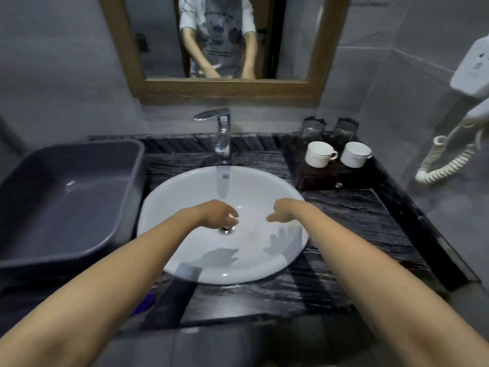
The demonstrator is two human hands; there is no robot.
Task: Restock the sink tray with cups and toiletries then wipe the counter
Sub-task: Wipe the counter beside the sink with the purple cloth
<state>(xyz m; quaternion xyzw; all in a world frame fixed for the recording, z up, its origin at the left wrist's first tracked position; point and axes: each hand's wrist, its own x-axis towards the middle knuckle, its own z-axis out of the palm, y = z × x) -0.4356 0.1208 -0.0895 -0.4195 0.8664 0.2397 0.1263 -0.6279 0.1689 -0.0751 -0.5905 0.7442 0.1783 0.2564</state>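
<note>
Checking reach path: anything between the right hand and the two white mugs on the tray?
Head view: only the white basin's rim and bare dark marble counter lie between the right hand and the dark wooden tray holding the white ceramic mugs.

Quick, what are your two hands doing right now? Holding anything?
Left hand: open, loosely curled, empty, over the sink by the drain.
Right hand: open, fingers drooping, empty, over the sink too.

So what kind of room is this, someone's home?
Probably a hotel bathroom rather than a home. A round basin sits under a mirror, a wall hairdryer with a coiled cord hangs at the right, and a tray holds paired cups and glasses.
</note>
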